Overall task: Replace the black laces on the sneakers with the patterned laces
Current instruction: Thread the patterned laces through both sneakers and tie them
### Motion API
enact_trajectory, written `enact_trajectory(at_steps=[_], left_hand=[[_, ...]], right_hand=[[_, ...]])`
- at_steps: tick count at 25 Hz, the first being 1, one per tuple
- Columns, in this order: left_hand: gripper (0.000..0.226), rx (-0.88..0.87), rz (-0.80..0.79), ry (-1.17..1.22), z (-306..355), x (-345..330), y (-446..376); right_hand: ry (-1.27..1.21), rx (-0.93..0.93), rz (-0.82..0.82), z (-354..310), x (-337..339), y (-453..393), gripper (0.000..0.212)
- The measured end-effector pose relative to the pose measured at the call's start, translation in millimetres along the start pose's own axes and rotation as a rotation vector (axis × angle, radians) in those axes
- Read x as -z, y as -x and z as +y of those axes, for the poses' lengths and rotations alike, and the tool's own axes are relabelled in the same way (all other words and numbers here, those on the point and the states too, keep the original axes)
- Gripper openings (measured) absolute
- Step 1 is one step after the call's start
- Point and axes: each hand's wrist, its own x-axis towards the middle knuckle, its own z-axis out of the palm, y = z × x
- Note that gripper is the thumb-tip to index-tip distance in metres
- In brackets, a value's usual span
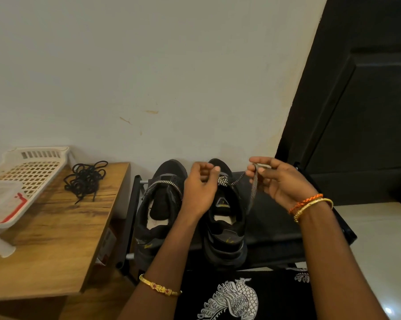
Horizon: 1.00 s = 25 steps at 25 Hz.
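- At the middle of the view, two dark sneakers sit side by side on a black shoe rack (275,236), toes toward the wall at 12 o'clock.
- Over on the wooden counter (56,239) at 9 o'clock, the black laces (86,179) lie in a loose tangle, fully out of both shoes, so the removal part looks finished.
- Just beyond them at 10 o'clock rests a white plastic basket (26,172).
- On the left sneaker (158,204) a patterned lace (162,182) already runs across the upper; how many eyelets it fills I cannot tell.
- On the right sneaker (225,218) a second patterned lace (222,181) crosses near the tongue, and its two ends are up in the hands.
- The left hand (199,188) has its fingers curled near the lace at the shoe's 11 o'clock side, apparently pinching one end, though the grip itself is hidden.
- The right hand (280,181), out at 2 o'clock from the shoe, pinches the other end, which hangs down as a flat strip.
- By my reading, the work is late in the job: threading of the right shoe is under way or being evened out, and tightening and tying appear to remain.
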Motion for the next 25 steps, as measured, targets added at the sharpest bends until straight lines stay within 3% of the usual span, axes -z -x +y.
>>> enact_trajectory(at_steps=[2, 4, 9, 13, 19, 23, 25], left_hand=[[0.019, 0.046, -0.193, 0.122, 20, -13, 13], [0.028, 0.091, -0.349, 0.111, 29, -20, 21], [0.013, 0.147, -0.446, 0.107, 26, -4, 14], [0.01, 0.199, -0.413, 0.079, 19, 19, 5], [0.008, 0.119, -0.03, -0.204, 3, 35, -6], [0.008, 0.08, 0.011, -0.197, 2, 32, -9], [0.006, 0.033, -0.068, -0.212, 2, 30, -10]], right_hand=[[-0.061, 0.075, -0.077, -8, -7, 6, 0.028], [-0.056, 0.14, -0.043, -5, -14, 6, 0.024], [-0.08, 0.208, 0.134, 7, -8, -3, 0.019], [0.004, 0.24, 0.278, 13, -4, -8, 0.018], [0.213, 0.266, 0.468, 25, -1, -16, 0.017], [0.897, 0.242, 0.644, 31, -8, -15, 0.032], [1.035, 0.377, 0.469, 30, -16, -13, 0.033]])
